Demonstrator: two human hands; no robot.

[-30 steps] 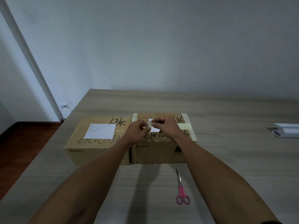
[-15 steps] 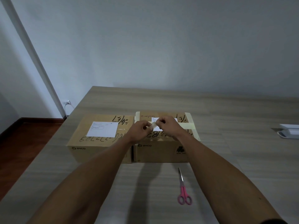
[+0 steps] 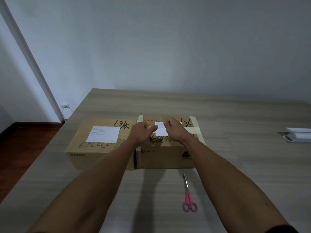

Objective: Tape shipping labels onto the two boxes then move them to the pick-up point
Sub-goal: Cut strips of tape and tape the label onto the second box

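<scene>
Your left hand (image 3: 141, 132) and right hand (image 3: 175, 130), fingers curled, pinch a strip of tape (image 3: 152, 128) over the label (image 3: 161, 131) atop the right box (image 3: 165, 148); the left box (image 3: 101, 148), already labelled, sits beside it on the worktop (image 3: 235, 165).

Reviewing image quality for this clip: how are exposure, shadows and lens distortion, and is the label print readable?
Head view: dim, bluish, underexposed; forearms cast soft shadows on the table toward the scissors; wide-angle bending bows the white wall pipe and table edges; print on the left label and right label too small to read; no glare.
</scene>
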